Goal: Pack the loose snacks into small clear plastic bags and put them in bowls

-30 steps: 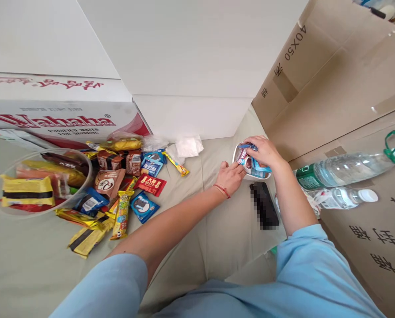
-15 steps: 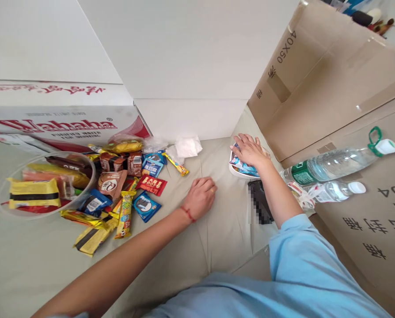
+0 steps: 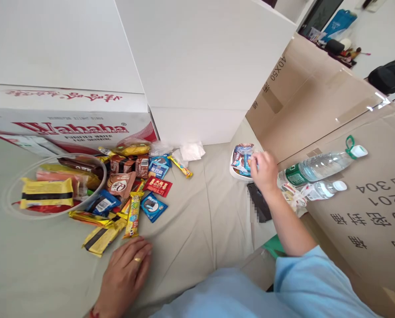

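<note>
- The white container [image 3: 237, 175] sits on the grey-green cloth [image 3: 191, 229], near the right hand; its raised wall seems to keep the packets [image 3: 240, 160] inside from sliding out.
- The right hand [image 3: 264, 172] hangs at the container's right end with curled fingers; whether they pinch a packet, I cannot tell.
- The black object [image 3: 260, 204] lies just below the container, apparently set aside.
- The left hand [image 3: 126, 270] rests palm-down on the cloth, relaxed and gripping nothing visible, likely propping the body; its fingertips are right by the yellow stick packet [image 3: 133, 216].
- Loose snacks spread beside the clear tub [image 3: 9, 194], perhaps because its own heap leaves little room.
- 2 bottles [image 3: 317, 169] lie on their sides against the cardboard [image 3: 359, 141], which probably stops them rolling.
</note>
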`<state>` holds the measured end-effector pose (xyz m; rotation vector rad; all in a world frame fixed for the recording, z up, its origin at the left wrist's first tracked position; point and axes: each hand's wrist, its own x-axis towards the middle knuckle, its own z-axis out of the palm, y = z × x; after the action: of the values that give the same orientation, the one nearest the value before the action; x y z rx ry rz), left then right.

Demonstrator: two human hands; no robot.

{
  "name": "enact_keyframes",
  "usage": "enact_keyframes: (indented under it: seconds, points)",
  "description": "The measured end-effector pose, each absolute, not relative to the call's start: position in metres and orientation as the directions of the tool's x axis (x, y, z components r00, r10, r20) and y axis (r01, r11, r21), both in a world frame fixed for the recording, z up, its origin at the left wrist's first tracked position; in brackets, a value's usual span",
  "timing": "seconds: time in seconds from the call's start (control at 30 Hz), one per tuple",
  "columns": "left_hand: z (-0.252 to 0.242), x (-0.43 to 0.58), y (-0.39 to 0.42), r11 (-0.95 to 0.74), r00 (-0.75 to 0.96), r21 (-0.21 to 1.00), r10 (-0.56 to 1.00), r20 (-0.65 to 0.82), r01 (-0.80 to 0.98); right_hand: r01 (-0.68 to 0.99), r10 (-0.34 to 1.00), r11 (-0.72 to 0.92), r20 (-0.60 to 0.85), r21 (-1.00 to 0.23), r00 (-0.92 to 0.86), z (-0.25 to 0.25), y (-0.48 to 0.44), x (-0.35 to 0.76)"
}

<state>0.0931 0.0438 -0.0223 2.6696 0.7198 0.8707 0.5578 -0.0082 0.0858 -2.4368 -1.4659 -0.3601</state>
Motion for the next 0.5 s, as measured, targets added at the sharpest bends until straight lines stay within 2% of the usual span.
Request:
enact_keyframes:
  seconds: [0.13, 0.23, 0.33, 0.5]
  points:
    - [-0.030, 0.094, 0.029, -0.856, 0.723, 0.390, 0.503, 0.474, 0.340, 0.896, 0.871, -0.439, 0.210, -0.066, 0.443, 0.037, -0.032, 0.522]
    - [-0.036, 0.095, 0.027, -0.864, 0.739, 0.390, 0.485, 0.468, 0.319, 0.893, 0.878, -0.449, 0.178, -0.020, 0.445, 0.011, -0.026, 0.530]
    - [-0.040, 0.085, 0.031, -0.867, 0.747, 0.377, 0.481, 0.459, 0.327, 0.892, 0.867, -0.452, 0.227, -0.015, 0.443, 0.001, -0.012, 0.557]
    - [-0.046, 0.049, 0.031, -0.852, 0.732, 0.339, 0.519, 0.442, 0.399, 0.912, 0.830, -0.393, 0.383, -0.115, 0.406, -0.009, 0.011, 0.613]
